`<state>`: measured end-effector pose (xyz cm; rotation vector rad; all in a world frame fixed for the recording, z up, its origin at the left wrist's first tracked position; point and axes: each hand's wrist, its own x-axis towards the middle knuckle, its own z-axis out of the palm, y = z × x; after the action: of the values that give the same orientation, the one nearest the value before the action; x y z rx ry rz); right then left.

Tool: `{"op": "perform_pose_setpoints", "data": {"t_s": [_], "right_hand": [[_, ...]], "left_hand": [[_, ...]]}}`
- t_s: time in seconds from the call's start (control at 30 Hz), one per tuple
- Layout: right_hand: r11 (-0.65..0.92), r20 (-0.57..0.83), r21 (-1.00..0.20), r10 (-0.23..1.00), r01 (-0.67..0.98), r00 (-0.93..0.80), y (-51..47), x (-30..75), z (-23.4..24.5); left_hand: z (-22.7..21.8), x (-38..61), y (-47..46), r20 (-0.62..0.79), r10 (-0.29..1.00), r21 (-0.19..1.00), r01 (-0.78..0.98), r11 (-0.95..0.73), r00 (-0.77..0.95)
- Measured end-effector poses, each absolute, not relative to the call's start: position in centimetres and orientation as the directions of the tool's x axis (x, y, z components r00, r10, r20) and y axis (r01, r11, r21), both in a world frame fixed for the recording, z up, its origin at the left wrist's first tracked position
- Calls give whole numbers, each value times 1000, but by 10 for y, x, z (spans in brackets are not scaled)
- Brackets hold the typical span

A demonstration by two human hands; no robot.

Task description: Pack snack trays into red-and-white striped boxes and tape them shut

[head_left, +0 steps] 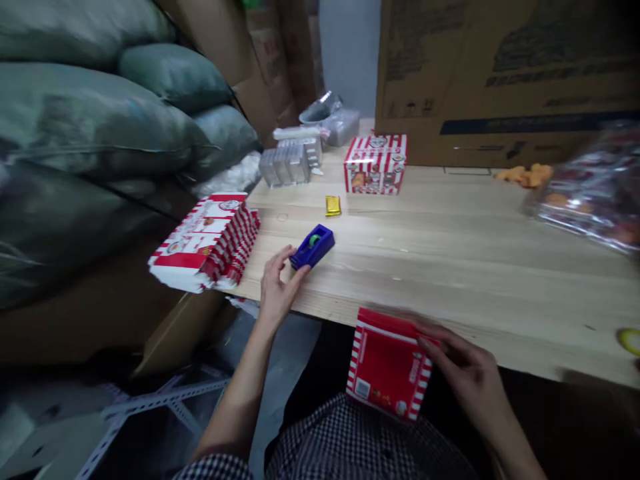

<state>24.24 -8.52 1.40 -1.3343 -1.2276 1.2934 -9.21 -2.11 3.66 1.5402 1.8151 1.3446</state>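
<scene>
My left hand is at the near edge of the wooden table, thumb and fingers closed on the front end of a blue tape dispenser with a green core. In my right hand is a red box with white-striped sides, pinched at its upper right edge. It hangs over my lap, just off the table edge, with its printed face and barcode toward me. Left of the dispenser lies a stack of flattened red-and-white striped boxes. A small yellow packet rests beyond the dispenser.
An assembled striped box stands at the back, beside clear plastic packs. Orange pieces and a filled plastic bag lie at right, near a yellow ring. Large sacks pile up left; a big carton stands behind.
</scene>
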Motion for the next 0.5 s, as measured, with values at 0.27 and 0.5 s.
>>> {"op": "perform_pose_setpoints", "data": {"t_s": [0.27,0.5], "right_hand": [[-76,-78,-989,997,126,-12,-87,243,-1],[-109,-108,-986,994,130,15,-91,243,2]], "left_hand": [[27,-157,44,-188,964,875,414,250,-186],[31,-157,54,-289,947,938,155,310,-143]]}}
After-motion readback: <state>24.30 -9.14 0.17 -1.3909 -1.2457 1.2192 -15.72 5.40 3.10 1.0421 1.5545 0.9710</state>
